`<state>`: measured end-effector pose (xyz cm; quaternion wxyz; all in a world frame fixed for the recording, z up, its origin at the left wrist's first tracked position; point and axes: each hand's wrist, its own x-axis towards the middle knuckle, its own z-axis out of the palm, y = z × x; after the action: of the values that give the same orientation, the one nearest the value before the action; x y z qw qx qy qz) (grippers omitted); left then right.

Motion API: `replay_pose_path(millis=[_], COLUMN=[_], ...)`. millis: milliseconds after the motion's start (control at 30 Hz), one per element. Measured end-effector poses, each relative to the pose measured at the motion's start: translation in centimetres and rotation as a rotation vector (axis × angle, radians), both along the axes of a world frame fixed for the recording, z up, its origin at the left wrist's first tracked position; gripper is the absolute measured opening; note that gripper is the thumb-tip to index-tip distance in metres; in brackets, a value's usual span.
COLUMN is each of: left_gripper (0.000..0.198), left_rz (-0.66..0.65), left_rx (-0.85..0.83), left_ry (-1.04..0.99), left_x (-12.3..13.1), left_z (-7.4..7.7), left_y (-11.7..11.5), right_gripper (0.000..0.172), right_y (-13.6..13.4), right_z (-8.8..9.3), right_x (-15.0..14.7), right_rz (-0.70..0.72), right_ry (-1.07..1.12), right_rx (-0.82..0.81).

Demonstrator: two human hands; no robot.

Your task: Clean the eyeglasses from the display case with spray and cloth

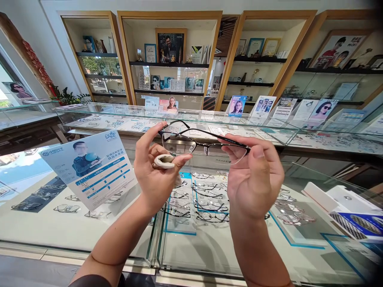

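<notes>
A pair of black half-rim eyeglasses [196,144] is held up in front of me above the glass counter, its temples unfolded. My left hand [157,171] grips the frame at its left end between thumb and fingers. Tucked in that same palm is a folded whitish cloth [164,160]. At the other end, my right hand [254,175] is closed on the right side of the frame, near the hinge and lens edge. Its fingertips lie behind the clear right lens.
Rows of eyeglasses [211,206] lie inside the glass display counter [191,255] below. A printed card [92,167] stands at left; an open white and blue box [350,211] sits at right. Another glass showcase [185,115] and wooden shelves [169,15] stand beyond.
</notes>
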<state>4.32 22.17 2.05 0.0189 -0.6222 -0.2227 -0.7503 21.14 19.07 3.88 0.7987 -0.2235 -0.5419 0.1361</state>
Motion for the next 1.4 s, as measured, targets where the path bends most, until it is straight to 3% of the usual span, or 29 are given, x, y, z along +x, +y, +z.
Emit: replay_pose_path(millis=[467, 800, 1100, 1400], left_gripper=[0.08, 0.065, 0.066, 0.066], left_rz=[0.004, 0.074, -0.061, -0.107], left_rx=[-0.026, -0.113, -0.17, -0.177], left_ry=[-0.018, -0.008, -0.017, -0.013], left_x=[0.3, 0.1, -1.0, -1.6], left_z=[0.0, 0.7, 0.7, 0.3], left_y=[0.1, -0.6, 0.2, 0.8], right_gripper=[0.013, 0.015, 0.016, 0.013], right_y=[0.1, 1.3, 1.9, 1.6], right_z=[-0.1, -0.2, -0.2, 0.0], right_x=[0.1, 1.0, 1.3, 1.8], right_rz=[0.039, -0.003, 0.134, 0.226], right_ry=[0.022, 0.024, -0.011, -0.039], right_rx=[0.006, -0.056, -0.181, -0.222])
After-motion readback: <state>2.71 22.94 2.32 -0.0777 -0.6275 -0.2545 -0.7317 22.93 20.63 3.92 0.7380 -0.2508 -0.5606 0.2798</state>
